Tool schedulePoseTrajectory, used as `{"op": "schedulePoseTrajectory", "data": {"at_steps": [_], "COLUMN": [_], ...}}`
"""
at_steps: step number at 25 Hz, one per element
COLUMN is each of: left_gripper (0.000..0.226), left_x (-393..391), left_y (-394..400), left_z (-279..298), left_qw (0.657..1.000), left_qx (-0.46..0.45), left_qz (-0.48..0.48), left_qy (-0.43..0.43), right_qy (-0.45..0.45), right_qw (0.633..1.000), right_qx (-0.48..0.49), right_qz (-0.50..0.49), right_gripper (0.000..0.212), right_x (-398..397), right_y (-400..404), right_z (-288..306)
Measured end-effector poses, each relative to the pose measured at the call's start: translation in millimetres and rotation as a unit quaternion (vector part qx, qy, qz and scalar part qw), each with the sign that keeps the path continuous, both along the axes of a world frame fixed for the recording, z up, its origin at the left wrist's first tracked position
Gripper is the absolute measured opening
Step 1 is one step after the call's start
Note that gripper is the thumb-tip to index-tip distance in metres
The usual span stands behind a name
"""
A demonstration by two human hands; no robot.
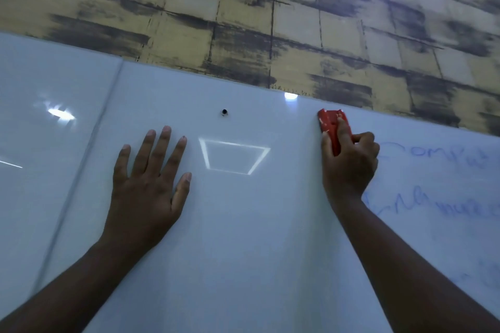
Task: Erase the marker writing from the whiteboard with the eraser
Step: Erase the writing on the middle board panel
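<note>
Eraser (332,127) in right hand's grip (349,159) nears whiteboard (243,224) top edge; left hand (147,184) flat.

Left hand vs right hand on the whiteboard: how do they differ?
The left hand lies flat, fingers straight and spread; the right hand is curled around the red eraser. The left hand holds nothing; the right hand grips the eraser against the whiteboard. The left hand sits on a bare stretch; the right hand is beside the blue writing. Both are against the board.
</note>
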State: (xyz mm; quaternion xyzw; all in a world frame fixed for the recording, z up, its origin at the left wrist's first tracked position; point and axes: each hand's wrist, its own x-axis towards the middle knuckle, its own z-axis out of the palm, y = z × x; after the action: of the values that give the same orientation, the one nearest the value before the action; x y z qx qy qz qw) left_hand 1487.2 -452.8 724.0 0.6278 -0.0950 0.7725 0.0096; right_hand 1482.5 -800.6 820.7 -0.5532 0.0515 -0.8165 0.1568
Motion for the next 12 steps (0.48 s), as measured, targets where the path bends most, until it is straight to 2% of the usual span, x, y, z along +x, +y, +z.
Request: {"op": "schedulePoseTrajectory", "data": {"at_steps": [2,4,6,9,12], "left_gripper": [0.065,0.065,0.063,0.058,0.060], "left_x": [0.3,-3.7,-11.0,-19.4,-13.9], "left_y": [-0.1,-3.9,-19.0,-64.1,-113.7], "left_z": [-0.4,-1.0,-1.5,-3.2,-1.3], "left_qw": [1.000,1.000,1.000,0.998,0.998], "left_qx": [0.006,-0.003,0.000,0.051,0.042], "left_qz": [0.011,0.003,-0.011,-0.024,-0.047], "left_qy": [0.005,0.018,0.008,-0.016,0.011], "right_qy": [0.034,0.042,0.021,0.031,0.037], "right_qw": [0.997,0.998,0.997,0.967,0.951], "right_qx": [0.070,0.051,-0.069,-0.252,-0.307], "right_qz": [0.021,0.022,0.016,0.008,-0.008], "right_gripper": [0.051,0.051,0.050,0.053,0.055], "right_x": [-3.0,-7.2,-12.3,-17.6,-17.5], "right_y": [4.3,22.8,48.1,72.3,63.1], "right_z": [3.6,-2.1,-18.8,-51.4,-52.4]}}
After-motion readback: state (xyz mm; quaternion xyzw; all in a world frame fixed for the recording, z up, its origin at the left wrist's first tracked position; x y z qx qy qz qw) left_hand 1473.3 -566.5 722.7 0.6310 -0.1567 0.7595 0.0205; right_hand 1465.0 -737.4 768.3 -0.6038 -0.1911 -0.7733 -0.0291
